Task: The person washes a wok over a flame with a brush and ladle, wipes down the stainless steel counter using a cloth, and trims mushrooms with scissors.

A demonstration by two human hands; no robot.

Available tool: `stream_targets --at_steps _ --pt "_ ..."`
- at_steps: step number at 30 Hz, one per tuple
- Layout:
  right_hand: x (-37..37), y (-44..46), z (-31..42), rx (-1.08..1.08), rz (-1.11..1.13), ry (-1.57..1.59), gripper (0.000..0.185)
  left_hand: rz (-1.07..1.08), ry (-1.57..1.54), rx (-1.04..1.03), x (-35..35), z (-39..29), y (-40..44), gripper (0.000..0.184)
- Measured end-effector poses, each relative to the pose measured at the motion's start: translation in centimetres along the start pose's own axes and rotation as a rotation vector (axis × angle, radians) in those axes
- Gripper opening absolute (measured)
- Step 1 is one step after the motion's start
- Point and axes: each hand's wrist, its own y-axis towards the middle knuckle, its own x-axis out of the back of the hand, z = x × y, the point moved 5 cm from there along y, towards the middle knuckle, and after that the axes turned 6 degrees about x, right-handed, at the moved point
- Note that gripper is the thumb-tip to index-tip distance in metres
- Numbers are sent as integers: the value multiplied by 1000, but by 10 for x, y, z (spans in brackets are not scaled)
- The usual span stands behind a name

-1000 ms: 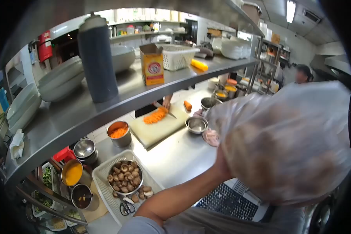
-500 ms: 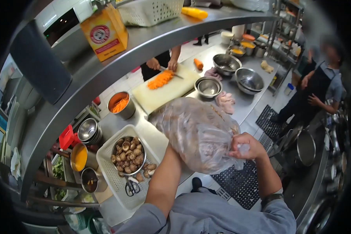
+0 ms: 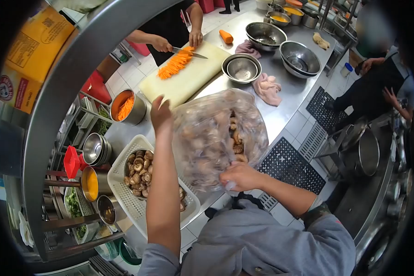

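A large clear plastic bag (image 3: 200,152) of brown-capped mushrooms hangs in front of me, above the steel table. My right hand (image 3: 243,177) is closed around its gathered plastic at the lower right. Free of the bag, my left hand (image 3: 162,114) is raised at its upper left, fingers apart and holding nothing. Mushrooms show more clearly along the bag's right side (image 3: 237,138). Below my left forearm, shiitake mushrooms (image 3: 139,171) fill a bowl inside a white perforated basket (image 3: 129,209); my forearm covers part of both.
Across the table, another person's hands (image 3: 161,44) slice carrot (image 3: 175,63) with a knife on a cutting board (image 3: 188,83). A pot of carrot strips (image 3: 128,108), nested steel bowls (image 3: 242,69) and a pink cloth (image 3: 267,89) surround the bag. A steel shelf (image 3: 55,87) arches at left.
My left hand has come out from behind the bag and moved up and left. The bag and my right hand have shifted left. My left forearm now hides the scissors in the basket.
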Motion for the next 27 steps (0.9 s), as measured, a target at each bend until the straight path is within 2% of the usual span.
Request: stream_targets --at_steps 1,2,3,4,6,8,10,11,12,13,16,18,20,21,22,23,25,27 --pt "-4 4 3 -5 33 10 24 100 60 -222 -15 -29 -32 29" --pt "-7 9 5 -5 71 18 24 374 123 -84 -30 -23 -64 22" --pt "-8 13 7 -1 112 24 25 594 180 -205 -47 -29 -99 17" --pt "-5 14 9 2 108 60 27 863 335 -187 -59 -27 -129 13" --pt "10 8 13 21 111 127 32 896 831 -741 -70 -5 -162 13" --pt "47 10 25 46 1 218 36 735 841 -752 -59 13 -160 14" --pt "73 13 17 -238 -127 160 29 588 908 -752 -35 23 -152 17" --pt "75 15 0 -153 -204 -78 25 556 947 -753 -28 29 -153 19" --pt "81 26 3 -187 -210 -61 28 579 1000 -721 -28 35 -159 21" --pt "78 31 -6 -147 -132 -220 35 606 1047 -701 -26 38 -162 23" --pt "70 50 -20 -202 3 -327 41 419 703 -777 16 -14 -195 30" --pt "65 54 -38 -229 39 -356 44 266 664 -650 79 -36 -196 35" --pt "66 65 -43 -352 54 -400 45 42 692 -467 161 -26 -195 43" --pt "67 65 -45 -423 63 -426 46 -26 321 -56 210 -3 -196 44" --pt "66 63 -50 -382 63 -451 49 -234 673 -130 256 0 -208 44" --pt "66 62 -46 -352 31 -460 47 -409 793 -120 299 25 -225 48" --pt "67 61 -34 -290 -25 -485 42 -496 814 19 356 98 -253 54" --pt "69 56 -43 -285 -66 -431 38 -310 344 145 350 153 -260 59"
